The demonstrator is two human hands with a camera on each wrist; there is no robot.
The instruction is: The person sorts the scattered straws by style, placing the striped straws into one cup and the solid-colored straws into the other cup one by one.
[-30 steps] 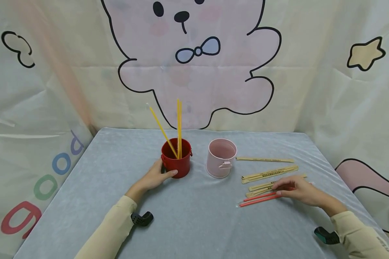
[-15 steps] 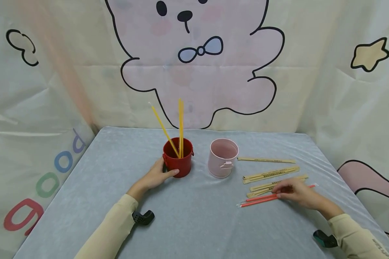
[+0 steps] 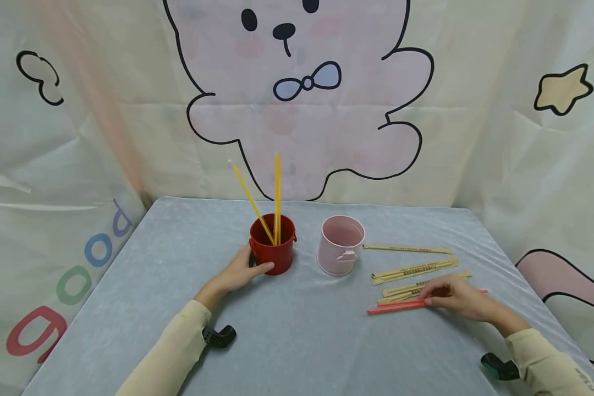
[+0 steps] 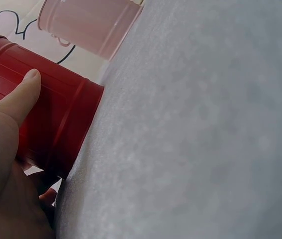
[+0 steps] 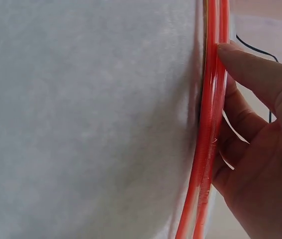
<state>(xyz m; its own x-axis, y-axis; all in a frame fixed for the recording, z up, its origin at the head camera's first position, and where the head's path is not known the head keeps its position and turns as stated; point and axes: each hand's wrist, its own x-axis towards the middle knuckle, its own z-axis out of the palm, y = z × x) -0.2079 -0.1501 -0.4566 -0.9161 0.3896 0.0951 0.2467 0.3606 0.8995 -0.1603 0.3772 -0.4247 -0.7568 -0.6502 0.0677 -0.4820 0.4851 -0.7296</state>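
My left hand (image 3: 235,272) grips the lower side of a small red bucket (image 3: 279,260), thumb across its front. Several yellow straws (image 3: 278,192) stand in that bucket, one leaning left. In the left wrist view the thumb lies along the red wall (image 4: 56,107), while the other fingers are partly hidden behind it. On the right side, my right hand (image 3: 457,298) pinches two red straws (image 3: 396,309) in clear wrappers, low over the table. Its thumb presses against the red straws (image 5: 211,99) in the right wrist view, with the fingers curled behind them.
A pink bucket (image 3: 334,256) stands to the right of the red one. Several paper-wrapped sticks (image 3: 416,269) lie on the blue-grey cloth (image 3: 297,341) just beyond my right hand. A printed curtain (image 3: 143,137) hangs around the table.
The near ends of the red straws have shifted slightly and drawn closer together under my right hand. My left hand keeps its hold on the red bucket; the view has moved slightly.
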